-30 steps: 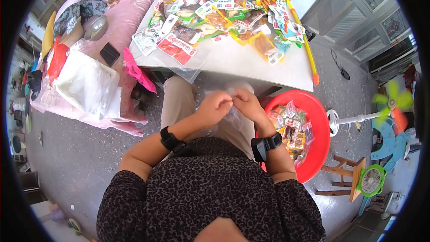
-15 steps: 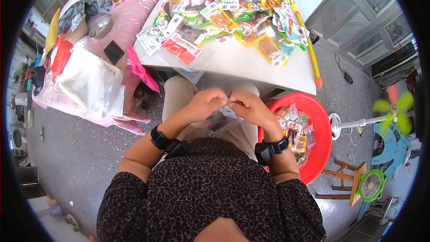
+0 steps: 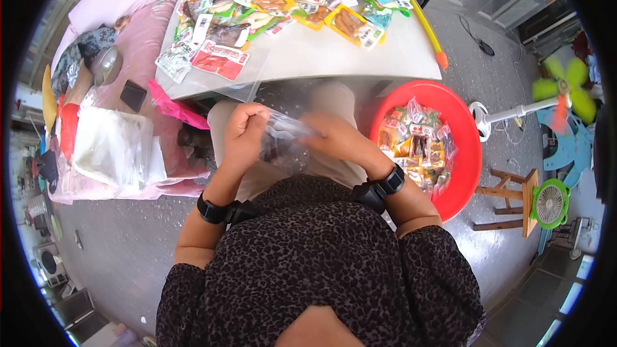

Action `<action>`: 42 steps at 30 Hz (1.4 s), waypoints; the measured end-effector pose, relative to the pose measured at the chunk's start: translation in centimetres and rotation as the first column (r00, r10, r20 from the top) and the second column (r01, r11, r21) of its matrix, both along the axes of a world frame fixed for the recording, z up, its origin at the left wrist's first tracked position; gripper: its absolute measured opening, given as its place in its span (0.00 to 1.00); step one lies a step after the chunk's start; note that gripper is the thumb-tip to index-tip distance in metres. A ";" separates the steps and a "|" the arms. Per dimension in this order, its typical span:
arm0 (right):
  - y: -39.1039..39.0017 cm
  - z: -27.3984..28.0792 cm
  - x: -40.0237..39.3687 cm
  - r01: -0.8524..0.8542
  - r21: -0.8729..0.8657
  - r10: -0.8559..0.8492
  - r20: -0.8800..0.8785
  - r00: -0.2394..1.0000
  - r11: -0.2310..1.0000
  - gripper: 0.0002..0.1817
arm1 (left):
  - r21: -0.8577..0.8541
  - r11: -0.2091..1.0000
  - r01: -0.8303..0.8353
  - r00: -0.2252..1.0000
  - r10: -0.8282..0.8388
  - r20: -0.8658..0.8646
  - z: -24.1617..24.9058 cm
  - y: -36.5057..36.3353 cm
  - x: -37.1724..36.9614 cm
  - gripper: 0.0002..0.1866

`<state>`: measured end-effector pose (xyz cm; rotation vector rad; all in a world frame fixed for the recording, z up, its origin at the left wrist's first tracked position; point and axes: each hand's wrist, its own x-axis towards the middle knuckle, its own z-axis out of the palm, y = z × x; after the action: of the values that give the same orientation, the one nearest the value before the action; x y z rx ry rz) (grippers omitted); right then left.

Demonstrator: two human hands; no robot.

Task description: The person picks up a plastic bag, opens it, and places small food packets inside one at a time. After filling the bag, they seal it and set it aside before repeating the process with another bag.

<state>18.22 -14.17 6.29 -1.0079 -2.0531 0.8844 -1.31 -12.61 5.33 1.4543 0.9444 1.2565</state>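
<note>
Over my lap hangs a clear plastic bag (image 3: 283, 141) with something dark inside it. My left hand (image 3: 247, 130) is closed on the bag's upper left corner, thumb against the curled fingers. At the other end of the top edge, my right hand (image 3: 335, 136) has its fingers pressed together on the plastic, partly smeared by motion. Between the two hands the top edge stretches slightly slanted. A second clear plastic sheet (image 3: 247, 90) hangs over the table's front edge, just above my left hand.
Many sealed food packets (image 3: 276, 3) lie piled on the white table (image 3: 360, 61). A red basin (image 3: 464, 148) with filled clear bags stands at my right. A yellow pole (image 3: 421, 19) lies along the table's right edge. A pink-covered bed (image 3: 144, 32) is at left, and a fan (image 3: 565, 90) at right.
My hands were close together at the bag's top; now they are apart, the left raised at the left corner and the right further right. The camera view has shifted.
</note>
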 end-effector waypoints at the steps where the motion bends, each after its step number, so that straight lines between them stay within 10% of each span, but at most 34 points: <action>1: 0.1 0.0 0.0 0.003 -0.032 -0.004 -0.007 1.000 0.999 0.12 | 0.018 1.000 0.012 1.000 -0.012 0.001 -0.2 -0.1 -0.1 0.03; 17: -0.2 -0.1 0.3 -0.177 -0.133 0.174 -0.036 0.984 0.975 0.08 | -0.141 0.972 0.188 0.976 -0.169 0.139 -1.2 -0.8 -1.1 0.05; 24: -0.8 0.8 6.0 0.146 -0.165 -0.169 -0.135 0.976 0.975 0.03 | -0.344 0.925 0.164 0.985 -0.135 0.107 -3.5 0.9 -3.4 0.06; 31: -3.7 0.3 19.3 0.575 -0.438 -0.716 -0.308 0.626 0.691 0.01 | 0.062 0.959 -0.276 0.786 0.263 -0.560 -9.5 2.8 -10.0 0.08; 38: -8.1 -12.4 23.5 0.865 -0.441 -0.971 -0.096 0.220 0.239 0.04 | 0.478 0.879 -0.008 0.524 0.410 -0.746 -9.2 2.2 -10.1 0.07; 42: -12.8 -22.2 25.2 0.947 -0.278 -0.959 0.183 0.215 0.159 0.09 | 0.522 0.852 0.037 0.485 0.441 -0.755 -9.1 2.1 -9.7 0.08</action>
<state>43.40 -26.95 -15.93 -2.1029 -0.7383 0.4669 -11.02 -10.48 -3.76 2.5651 1.5843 0.8960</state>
